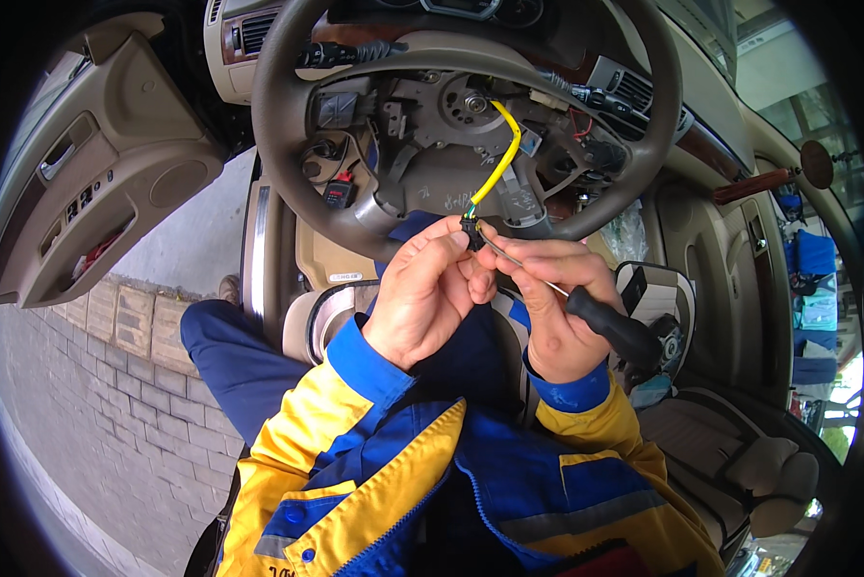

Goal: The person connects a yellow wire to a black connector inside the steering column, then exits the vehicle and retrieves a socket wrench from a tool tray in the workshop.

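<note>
Between the thumb and fingers of my left hand is a small black wire connector. A yellow-sleeved cable runs from it up to the bared hub of the steering wheel, with thin coloured wires showing where it enters the connector. My right hand is closed around a screwdriver with a black handle. Its thin metal shaft points up and left, and the tip is at or very near the connector. My fingertips partly hide the exact contact.
The wheel's centre cover is off, and metal plates and loose wires show. A small black-and-red device hangs at the wheel's lower left. The driver's door stands open on the left, over grey paving. On the right is the passenger seat.
</note>
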The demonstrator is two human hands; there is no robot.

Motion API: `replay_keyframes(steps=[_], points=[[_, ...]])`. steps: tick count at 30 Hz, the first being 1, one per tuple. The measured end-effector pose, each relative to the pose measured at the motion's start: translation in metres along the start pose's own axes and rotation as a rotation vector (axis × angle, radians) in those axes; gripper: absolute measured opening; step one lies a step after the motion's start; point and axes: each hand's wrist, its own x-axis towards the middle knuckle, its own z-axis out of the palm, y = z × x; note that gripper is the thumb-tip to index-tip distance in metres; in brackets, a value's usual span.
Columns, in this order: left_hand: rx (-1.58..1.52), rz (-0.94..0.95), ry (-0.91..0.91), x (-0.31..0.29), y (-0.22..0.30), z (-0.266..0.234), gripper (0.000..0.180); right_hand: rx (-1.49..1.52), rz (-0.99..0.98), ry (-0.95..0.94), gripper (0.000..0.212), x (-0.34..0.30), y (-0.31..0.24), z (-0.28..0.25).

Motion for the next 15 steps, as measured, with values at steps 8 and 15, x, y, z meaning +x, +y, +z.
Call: replay_keyframes(steps=[8, 15], points=[[0.004, 0.009, -0.006, 0.0003, -0.001, -0.0029, 0.023, 0.015, -0.002, -0.01, 0.016, -0.0002, -0.0004, 0.001], [0.003, 0.029, 0.038, -0.0005, -0.0024, -0.007, 0.02, -0.155, -0.056, 0.004, 0.017, -0.0015, -0.002, 0.0079]])
